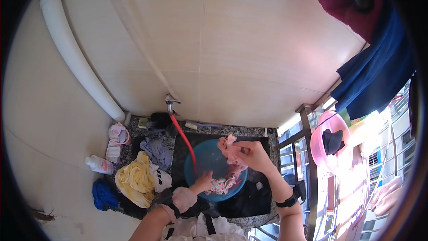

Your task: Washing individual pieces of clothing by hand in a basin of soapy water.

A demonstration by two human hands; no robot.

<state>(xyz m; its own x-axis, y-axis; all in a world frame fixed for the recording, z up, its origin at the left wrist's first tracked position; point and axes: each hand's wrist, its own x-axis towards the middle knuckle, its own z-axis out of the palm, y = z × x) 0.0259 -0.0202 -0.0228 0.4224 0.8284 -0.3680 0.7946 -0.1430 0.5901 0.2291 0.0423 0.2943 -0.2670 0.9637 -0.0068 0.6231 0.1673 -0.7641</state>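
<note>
A blue plastic basin point(189, 189) of cloudy water stands in the dark sink before me. My right hand point(252, 155) pinches a wet pink cloth point(234, 160) raised above the basin's right side, its lower end hanging towards the water. My left hand point(203, 183) is low over the basin's near left rim, beside a white cloth with red spots point(219, 186). Whether its fingers grip that cloth is unclear. From the metal tap point(170, 102), a red hose point(184, 136) runs down into the basin.
Left of the sink lie yellow clothing point(137, 177), grey-blue cloth point(157, 152), blue cloth point(104, 194) and a white bottle point(99, 164). A scrubbing brush point(204, 125) rests along the wall. At right, a pink basin point(319, 147) holds dark cloth beyond the metal railing point(307, 160); dark-blue laundry point(374, 63) hangs above.
</note>
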